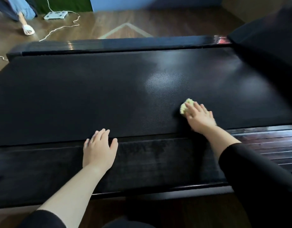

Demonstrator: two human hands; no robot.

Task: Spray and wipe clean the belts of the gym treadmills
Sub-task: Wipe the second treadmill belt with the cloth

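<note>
Pressing a crumpled pale yellow cloth [186,107] onto the black treadmill belt [92,99], the person's right hand [200,116] lies spread over it with the fingers stretched out rather than curled. Only the cloth's left edge shows beyond the fingertips. Cloth and hand sit on the right part of the belt, close to its near edge, and both look slightly blurred. Pale patches of sheen [158,79] lie on the belt just beyond the cloth.

The left hand [100,149] lies flat and relaxed, gripping nothing. Its palm rests on the dark near side rail [158,162] and its fingertips reach the belt's near edge, well to the left of the cloth. Black sleeves [257,178] cover both arms above the forearms.

Along the belt's far edge runs a glossy far rail [125,44], and a dark hood [265,43] rises at the far right. Beyond lies a brown wooden floor [174,20] marked with a triangle of pale tape [125,29]. At far left a white cord [63,28] trails past a flat white device [56,15], near another person's foot in a white sandal [28,30].
</note>
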